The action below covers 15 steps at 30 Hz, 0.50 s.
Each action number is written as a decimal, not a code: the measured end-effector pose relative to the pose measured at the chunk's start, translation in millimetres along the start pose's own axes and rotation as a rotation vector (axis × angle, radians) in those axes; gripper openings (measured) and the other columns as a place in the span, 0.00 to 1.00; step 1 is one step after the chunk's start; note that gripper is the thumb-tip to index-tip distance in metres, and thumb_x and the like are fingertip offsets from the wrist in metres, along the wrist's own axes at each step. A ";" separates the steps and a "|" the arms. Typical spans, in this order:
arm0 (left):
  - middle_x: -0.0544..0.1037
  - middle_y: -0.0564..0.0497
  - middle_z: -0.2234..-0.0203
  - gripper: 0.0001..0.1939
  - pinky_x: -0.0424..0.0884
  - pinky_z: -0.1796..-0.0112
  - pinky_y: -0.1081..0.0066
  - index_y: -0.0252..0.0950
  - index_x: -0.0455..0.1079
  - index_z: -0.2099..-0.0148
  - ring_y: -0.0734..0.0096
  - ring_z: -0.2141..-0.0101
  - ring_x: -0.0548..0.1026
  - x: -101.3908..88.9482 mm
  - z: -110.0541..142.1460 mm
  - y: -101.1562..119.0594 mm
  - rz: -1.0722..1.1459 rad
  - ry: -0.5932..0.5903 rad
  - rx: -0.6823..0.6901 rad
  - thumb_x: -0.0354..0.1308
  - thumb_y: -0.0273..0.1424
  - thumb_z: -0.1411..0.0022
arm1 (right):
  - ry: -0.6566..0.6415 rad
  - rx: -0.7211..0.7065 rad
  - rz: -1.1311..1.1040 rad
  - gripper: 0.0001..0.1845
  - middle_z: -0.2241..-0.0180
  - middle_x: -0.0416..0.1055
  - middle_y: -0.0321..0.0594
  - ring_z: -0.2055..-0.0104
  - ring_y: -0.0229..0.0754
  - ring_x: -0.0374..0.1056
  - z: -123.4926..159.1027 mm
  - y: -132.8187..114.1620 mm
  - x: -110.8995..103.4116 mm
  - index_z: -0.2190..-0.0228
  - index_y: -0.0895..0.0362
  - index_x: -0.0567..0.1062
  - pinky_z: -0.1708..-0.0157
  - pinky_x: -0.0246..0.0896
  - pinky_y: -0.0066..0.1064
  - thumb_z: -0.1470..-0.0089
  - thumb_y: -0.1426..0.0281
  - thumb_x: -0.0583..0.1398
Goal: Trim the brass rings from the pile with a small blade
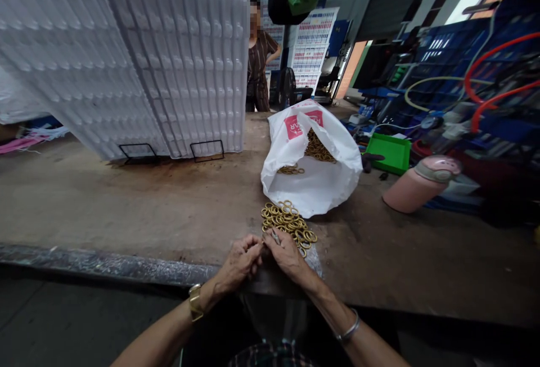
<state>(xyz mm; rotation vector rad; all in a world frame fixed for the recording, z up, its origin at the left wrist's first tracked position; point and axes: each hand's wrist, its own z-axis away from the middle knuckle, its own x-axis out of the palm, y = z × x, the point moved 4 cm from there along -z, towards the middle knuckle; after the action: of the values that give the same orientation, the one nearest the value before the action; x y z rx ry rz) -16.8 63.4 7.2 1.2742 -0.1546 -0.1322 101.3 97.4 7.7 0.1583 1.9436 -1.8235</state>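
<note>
Close together at the table's front edge, both hands have their fingers drawn in. My left hand (241, 260) is closed in a pinch; whatever is between its fingertips is too small to make out. My right hand (289, 257) grips a small, thin metal tool (275, 236), mostly hidden by the fingers. Just beyond them lies a pile of brass-coloured rings (291, 222). Behind the pile, a white plastic sack (312, 184) lies on its side with its mouth facing me, and more rings (318, 148) show inside it.
White moulded plastic trays (194, 69) stand upright in black wire holders at the left. A pink bottle (415, 187) and a green tray (388, 153) are on the right. Beyond the wooden table (126, 204) stands a person (258, 69). Red hoses (476, 86) run at far right.
</note>
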 end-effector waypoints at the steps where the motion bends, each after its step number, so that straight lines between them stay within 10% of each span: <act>1: 0.65 0.58 0.84 0.16 0.53 0.86 0.80 0.35 0.64 0.69 0.82 0.88 0.58 1.6 0.9 -0.2 0.046 -0.037 -0.016 0.53 0.44 0.45 | 0.000 0.012 -0.036 0.14 0.82 0.57 0.29 0.78 0.33 0.53 0.6 0.5 0.2 0.80 0.56 0.62 0.76 0.48 0.25 0.49 0.62 0.49; 9: 0.65 0.58 0.79 0.17 0.54 0.84 0.81 0.34 0.62 0.68 0.85 0.84 0.59 10.4 9.0 -10.3 0.402 0.003 0.025 0.57 0.44 0.48 | -0.053 0.037 -0.145 0.17 0.82 0.61 0.32 0.79 0.33 0.57 -0.7 2.1 4.9 0.81 0.56 0.63 0.76 0.51 0.25 0.46 0.62 0.48; 15: 0.65 0.58 0.80 0.19 0.55 0.84 0.80 0.34 0.61 0.68 0.84 0.84 0.59 8.0 10.1 -14.9 0.300 0.103 0.015 0.56 0.46 0.48 | -0.031 -0.131 0.314 0.08 0.79 0.66 0.35 0.77 0.34 0.58 5.6 5.7 4.6 0.77 0.57 0.67 0.75 0.47 0.26 0.52 0.74 0.49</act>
<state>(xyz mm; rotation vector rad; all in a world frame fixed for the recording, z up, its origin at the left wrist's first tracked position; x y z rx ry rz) -11.0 48.2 -3.8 1.2554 -0.2565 0.1923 100.8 91.6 0.6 0.3671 1.8877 -1.4841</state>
